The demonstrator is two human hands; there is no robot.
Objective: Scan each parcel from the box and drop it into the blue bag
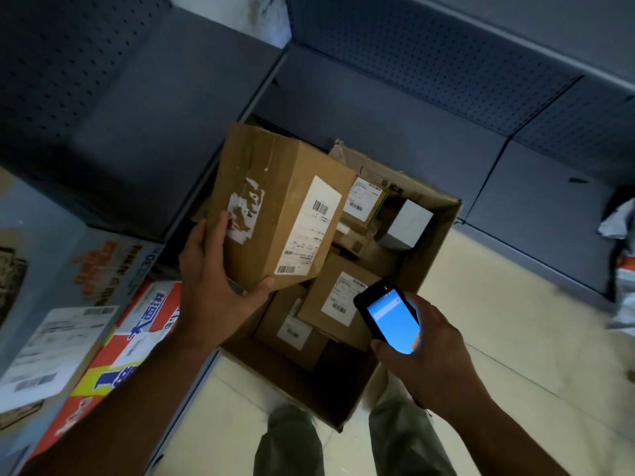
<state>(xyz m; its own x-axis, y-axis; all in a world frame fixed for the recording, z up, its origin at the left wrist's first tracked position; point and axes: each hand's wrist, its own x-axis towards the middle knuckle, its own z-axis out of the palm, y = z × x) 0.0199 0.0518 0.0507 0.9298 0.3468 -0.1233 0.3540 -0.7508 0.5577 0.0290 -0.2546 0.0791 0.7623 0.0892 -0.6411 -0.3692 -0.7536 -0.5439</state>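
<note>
Two hands, both mine, work above an open cardboard box (433,255) standing on a pale tiled floor (515,338) between grey perforated shelving (154,115). My left hand (213,280) grips a tall brown parcel (275,207) by its near lower corner, fingers spread flat along the left face and thumb hooked round the bottom edge. The parcel is held tilted above the box's left side, clear of the others inside. Its cardboard is scuffed and creased, with clear tape running down one face. A torn white sticker remnant (245,209) sits on the face beside my fingers. A long white shipping label (309,225), printed with barcodes at top and bottom, faces up and to the right. My right hand (426,355) is curled round a black handheld scanner (388,314), thumb at its lower left edge, its blue screen lit and its top end pointing toward the parcel. Below, inside the box, lie several smaller brown labelled parcels (340,300) and a small white carton (409,225). Brightly printed cartons (130,324) rest on the shelf at left, beside my forearm.
</note>
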